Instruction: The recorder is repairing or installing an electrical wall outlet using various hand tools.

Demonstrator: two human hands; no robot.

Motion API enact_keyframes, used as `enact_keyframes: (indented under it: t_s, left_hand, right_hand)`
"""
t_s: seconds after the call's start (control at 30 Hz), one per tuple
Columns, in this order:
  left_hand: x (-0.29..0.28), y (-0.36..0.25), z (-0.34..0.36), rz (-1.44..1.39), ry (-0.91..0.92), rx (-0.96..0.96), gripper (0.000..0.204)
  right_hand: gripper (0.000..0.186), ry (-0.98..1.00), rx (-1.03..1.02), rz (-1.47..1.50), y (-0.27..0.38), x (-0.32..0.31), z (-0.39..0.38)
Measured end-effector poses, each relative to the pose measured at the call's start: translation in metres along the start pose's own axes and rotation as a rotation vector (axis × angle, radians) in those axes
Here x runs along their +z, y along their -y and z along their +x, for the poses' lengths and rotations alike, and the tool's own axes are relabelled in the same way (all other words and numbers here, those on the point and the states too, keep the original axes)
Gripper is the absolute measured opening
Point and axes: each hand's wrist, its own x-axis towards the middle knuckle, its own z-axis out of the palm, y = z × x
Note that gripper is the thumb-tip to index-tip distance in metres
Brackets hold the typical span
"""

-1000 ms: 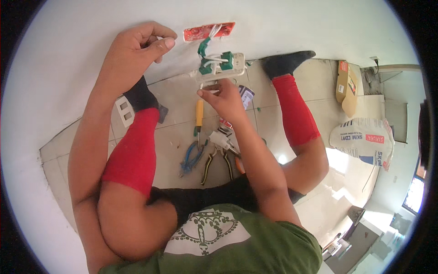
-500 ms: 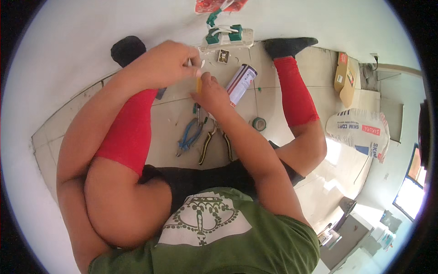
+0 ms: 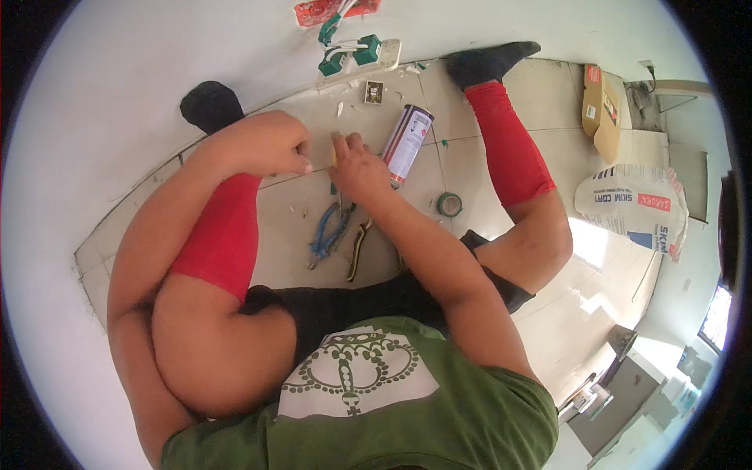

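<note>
My left hand (image 3: 274, 145) is closed above the red sock on my left shin; its curled fingers hide whatever they hold. To its right, my right hand (image 3: 362, 168) grips a narrow yellow tool (image 3: 334, 158), mostly covered by the fingers, so its kind cannot be made out. A white and dark-red canister (image 3: 408, 145) lies on the tiles just beyond that hand. Below it lie pliers with blue handles (image 3: 327, 239) and a tool with black and yellow handles (image 3: 359, 252), partly hidden by my right forearm.
Green socket blocks (image 3: 366, 50) with white wires sit on a white strip by the wall. A small square piece (image 3: 374, 92) and white scraps lie on the tiles. A green tape roll (image 3: 449, 204), an opened cardboard box (image 3: 601, 113) and a printed sack (image 3: 634, 205) are at the right.
My hands have come apart: the left has drawn down and to the left, away from the right hand. The white bit between them is no longer seen there. The view has shifted slightly.
</note>
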Motion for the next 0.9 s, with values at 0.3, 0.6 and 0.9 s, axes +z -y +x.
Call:
enact_keyframes:
  t_s: [0.3,0.6,0.9]
  left_hand:
    - [-0.008,-0.002,-0.009,0.043,-0.042,-0.046,0.03]
    - [-0.038,-0.031,-0.036,-0.116,-0.185,-0.007,0.029]
    - [0.017,-0.038,-0.002,-0.076,-0.176,0.206,0.03]
  right_hand:
    - [0.018,-0.045,-0.467,-0.148,0.032,0.04,-0.026]
    - [0.018,0.063,-0.498,-0.2,0.015,0.038,-0.027]
    - [0.021,0.187,-0.016,0.774,-0.009,-0.102,-0.026]
